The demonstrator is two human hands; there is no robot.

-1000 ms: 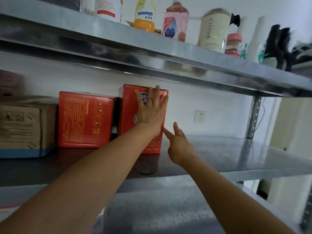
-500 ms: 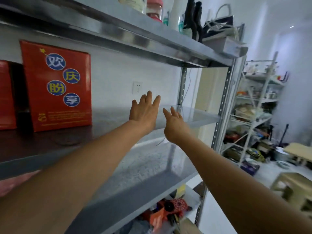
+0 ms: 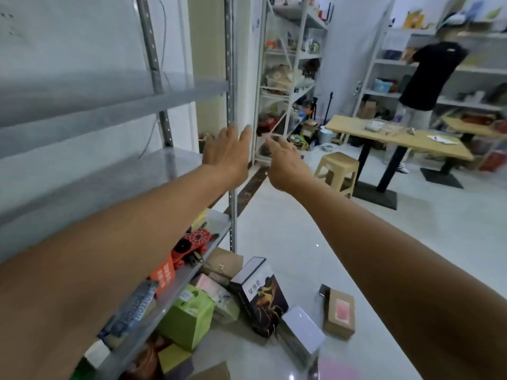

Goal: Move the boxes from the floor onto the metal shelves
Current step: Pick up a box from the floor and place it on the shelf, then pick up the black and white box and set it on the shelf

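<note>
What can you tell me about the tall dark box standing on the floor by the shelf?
The tall dark box looks like cardboard, black with an orange and purple figure printed on its front, pale characters above it and a pale band round the top. It stands on end on the floor beside the metal shelf, closed. A green box sits to its left and a white box lies at its base; whether they touch is unclear.

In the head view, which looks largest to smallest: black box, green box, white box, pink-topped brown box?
1. black box and green box: too alike to rank.
2. white box, though nearer the camera.
3. pink-topped brown box.
</note>
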